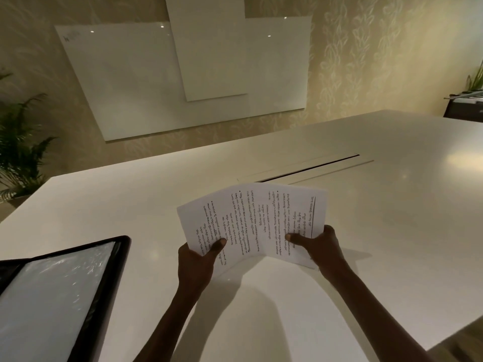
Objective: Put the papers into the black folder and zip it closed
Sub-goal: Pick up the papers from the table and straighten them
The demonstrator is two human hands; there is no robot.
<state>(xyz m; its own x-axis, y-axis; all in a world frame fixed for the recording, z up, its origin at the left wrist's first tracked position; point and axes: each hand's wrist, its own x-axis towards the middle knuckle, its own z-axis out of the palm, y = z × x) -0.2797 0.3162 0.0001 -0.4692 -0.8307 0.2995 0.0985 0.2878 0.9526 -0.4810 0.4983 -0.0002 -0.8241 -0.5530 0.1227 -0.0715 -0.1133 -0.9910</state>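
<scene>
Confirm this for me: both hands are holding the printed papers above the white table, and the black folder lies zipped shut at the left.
One detail is wrong: the black folder is not zipped shut. The head view shows it lying open at the left, its clear inner sleeve exposed. The rest holds: the left hand and right hand hold the printed papers above the white table.

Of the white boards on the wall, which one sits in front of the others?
The narrow middle panel: its edges overlap both the wide left board and the right board, and it alone runs up past the frame's top.
</scene>
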